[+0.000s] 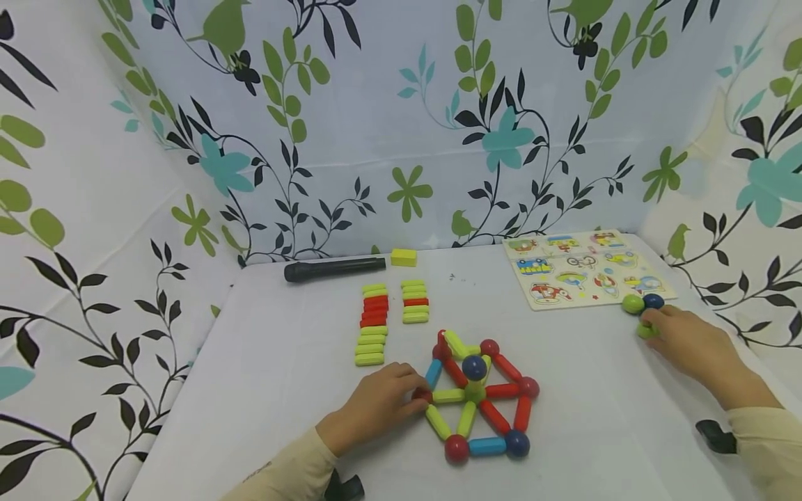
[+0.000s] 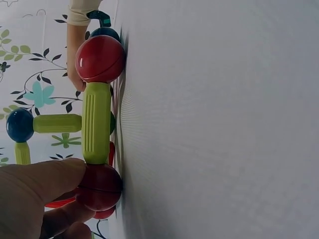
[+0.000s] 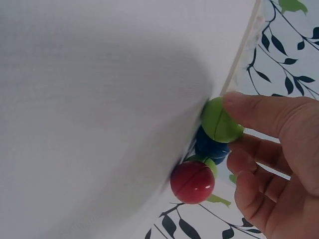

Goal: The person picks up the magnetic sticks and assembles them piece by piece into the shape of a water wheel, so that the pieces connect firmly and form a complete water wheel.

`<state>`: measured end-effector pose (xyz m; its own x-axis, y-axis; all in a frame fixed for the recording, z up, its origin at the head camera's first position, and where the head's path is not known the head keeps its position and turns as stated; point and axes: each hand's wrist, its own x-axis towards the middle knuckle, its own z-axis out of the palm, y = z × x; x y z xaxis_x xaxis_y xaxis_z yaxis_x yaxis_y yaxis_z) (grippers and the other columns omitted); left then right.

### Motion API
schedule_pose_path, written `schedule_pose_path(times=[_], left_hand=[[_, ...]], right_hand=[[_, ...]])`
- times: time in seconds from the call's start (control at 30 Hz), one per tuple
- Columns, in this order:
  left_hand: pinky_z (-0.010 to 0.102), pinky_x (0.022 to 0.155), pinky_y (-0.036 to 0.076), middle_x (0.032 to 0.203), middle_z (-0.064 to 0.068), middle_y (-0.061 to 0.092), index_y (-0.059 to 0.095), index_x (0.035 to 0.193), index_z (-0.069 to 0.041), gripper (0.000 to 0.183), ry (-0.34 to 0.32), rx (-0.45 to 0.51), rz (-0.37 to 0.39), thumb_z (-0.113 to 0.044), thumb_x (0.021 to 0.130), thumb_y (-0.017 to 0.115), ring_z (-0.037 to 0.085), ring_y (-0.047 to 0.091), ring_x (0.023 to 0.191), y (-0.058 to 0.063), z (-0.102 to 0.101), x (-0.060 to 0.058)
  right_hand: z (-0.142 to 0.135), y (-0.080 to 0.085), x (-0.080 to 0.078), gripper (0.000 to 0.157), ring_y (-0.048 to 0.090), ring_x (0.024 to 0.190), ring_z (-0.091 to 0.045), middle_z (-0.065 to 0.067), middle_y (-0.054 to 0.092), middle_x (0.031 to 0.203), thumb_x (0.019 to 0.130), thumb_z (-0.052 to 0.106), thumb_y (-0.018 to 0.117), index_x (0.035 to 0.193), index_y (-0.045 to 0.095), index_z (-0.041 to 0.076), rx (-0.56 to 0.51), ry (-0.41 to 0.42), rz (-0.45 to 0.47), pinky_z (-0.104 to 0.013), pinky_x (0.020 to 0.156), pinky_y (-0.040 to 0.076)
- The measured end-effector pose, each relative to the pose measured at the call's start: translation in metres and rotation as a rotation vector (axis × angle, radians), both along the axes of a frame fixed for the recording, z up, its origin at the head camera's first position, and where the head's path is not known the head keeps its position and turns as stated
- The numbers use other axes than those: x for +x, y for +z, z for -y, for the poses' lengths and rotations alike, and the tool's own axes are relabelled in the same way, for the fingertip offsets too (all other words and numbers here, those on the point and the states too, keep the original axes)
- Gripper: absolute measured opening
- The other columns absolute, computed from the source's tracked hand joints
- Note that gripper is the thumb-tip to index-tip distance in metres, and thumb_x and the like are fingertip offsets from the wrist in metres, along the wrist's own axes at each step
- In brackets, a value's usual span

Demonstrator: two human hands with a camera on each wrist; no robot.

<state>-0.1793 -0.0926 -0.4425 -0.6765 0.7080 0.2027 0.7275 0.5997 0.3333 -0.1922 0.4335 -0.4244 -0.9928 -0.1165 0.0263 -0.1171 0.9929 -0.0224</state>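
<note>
Evidently, both hands are busy. The left hand (image 1: pixel 385 400) pinches a corner red ball (image 2: pixel 99 186) of the wheel-shaped frame (image 1: pixel 475 393), which sits near the middle of the worktop (image 1: pixel 282 390). Well apart from it, at the right edge, the right hand (image 1: pixel 695 348) grasps a loose green ball (image 3: pixel 220 119) between thumb and fingers. A blue ball (image 1: pixel 654 300) and a second green ball (image 1: pixel 633 303) lie just beside it, near the picture board (image 1: pixel 589 273); the right wrist view adds a loose red ball (image 3: pixel 193 182).

That tight cluster looks like the first hazard: a knuckle brushing its neighbours could send one rolling, since nothing visible fences them in. At the frame, an upward or sideways tug by the left hand could pop a stick out of its joint or skew the whole ring. The likeliest part to topple is the raised blue ball (image 1: pixel 474 367), perched above the hub with a green stick (image 1: pixel 455 343) reaching sideways from it; I cannot tell how firmly that stick's outer end is supported.
</note>
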Motion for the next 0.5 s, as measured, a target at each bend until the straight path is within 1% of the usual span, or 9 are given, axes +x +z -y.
schedule_pose_path(times=[0.07, 0.13, 0.23, 0.27, 0.3, 0.37, 0.43, 0.5], left_hand=[[0.017, 0.073, 0.050, 0.094, -0.009, 0.066, 0.076, 0.104, -0.020, 0.015, 0.004, -0.004, 0.005, -0.026, 0.091, 0.079, 0.006, 0.054, 0.086, 0.000, 0.000, 0.000], [0.017, 0.074, 0.050, 0.094, -0.010, 0.066, 0.076, 0.104, -0.020, 0.015, 0.006, -0.007, 0.013, -0.025, 0.091, 0.079, 0.006, 0.055, 0.086, 0.001, -0.001, 0.000], [0.017, 0.074, 0.051, 0.095, -0.010, 0.066, 0.076, 0.105, -0.019, 0.015, 0.005, -0.007, 0.022, -0.025, 0.091, 0.079, 0.006, 0.055, 0.086, 0.002, 0.000, 0.000], [0.017, 0.075, 0.051, 0.095, -0.010, 0.066, 0.076, 0.105, -0.019, 0.016, 0.005, -0.008, 0.025, -0.025, 0.091, 0.079, 0.006, 0.055, 0.087, 0.002, 0.000, 0.000], [0.018, 0.075, 0.051, 0.095, -0.010, 0.066, 0.075, 0.105, -0.019, 0.016, 0.005, -0.009, 0.026, -0.025, 0.091, 0.079, 0.006, 0.055, 0.087, 0.002, 0.000, 0.001], [0.018, 0.075, 0.052, 0.096, -0.010, 0.066, 0.075, 0.106, -0.019, 0.016, 0.006, -0.012, 0.028, -0.025, 0.091, 0.079, 0.006, 0.056, 0.087, 0.001, 0.000, 0.001], [0.018, 0.076, 0.052, 0.096, -0.010, 0.067, 0.076, 0.106, -0.020, 0.016, 0.009, -0.015, 0.031, -0.026, 0.091, 0.079, 0.005, 0.056, 0.088, 0.001, -0.001, 0.002], [0.019, 0.077, 0.052, 0.097, -0.010, 0.067, 0.076, 0.106, -0.020, 0.017, 0.011, -0.019, 0.031, -0.026, 0.091, 0.079, 0.005, 0.057, 0.088, 0.001, -0.001, 0.001]], right_hand=[[-0.001, -0.001, -0.003, 0.030, 0.065, 0.089, -0.045, -0.018, 0.066, 0.097, 0.085, 0.013, 0.080, 0.109, 0.065, 0.001, -0.004, -0.014, 0.001, -0.058, 0.068, 0.054], [-0.001, -0.003, -0.005, 0.030, 0.065, 0.086, -0.042, -0.016, 0.065, 0.094, 0.086, 0.014, 0.080, 0.108, 0.064, 0.001, -0.008, -0.030, 0.000, -0.056, 0.066, 0.054], [0.001, -0.003, -0.006, 0.033, 0.064, 0.087, -0.043, -0.018, 0.065, 0.095, 0.087, 0.015, 0.078, 0.111, 0.063, -0.001, -0.031, -0.054, -0.014, -0.057, 0.066, 0.053], [0.004, -0.002, -0.007, 0.035, 0.064, 0.090, -0.044, -0.020, 0.065, 0.098, 0.088, 0.017, 0.078, 0.113, 0.062, -0.002, -0.051, -0.059, -0.025, -0.058, 0.068, 0.053], [0.009, 0.000, -0.009, 0.037, 0.064, 0.089, -0.042, -0.020, 0.066, 0.099, 0.088, 0.018, 0.077, 0.114, 0.062, -0.003, -0.082, -0.059, -0.034, -0.057, 0.067, 0.053], [0.023, 0.009, -0.012, 0.040, 0.065, 0.090, -0.041, -0.022, 0.067, 0.104, 0.091, 0.024, 0.074, 0.118, 0.062, -0.004, -0.160, -0.053, -0.045, -0.056, 0.068, 0.052], [0.046, 0.022, -0.018, 0.043, 0.064, 0.088, -0.036, -0.022, 0.069, 0.109, 0.094, 0.029, 0.072, 0.121, 0.063, -0.003, -0.264, -0.030, -0.055, -0.051, 0.068, 0.052], [0.074, 0.039, -0.024, 0.045, 0.061, 0.083, -0.029, -0.018, 0.070, 0.108, 0.095, 0.035, 0.071, 0.123, 0.065, 0.001, -0.366, 0.006, -0.042, -0.042, 0.063, 0.050]])
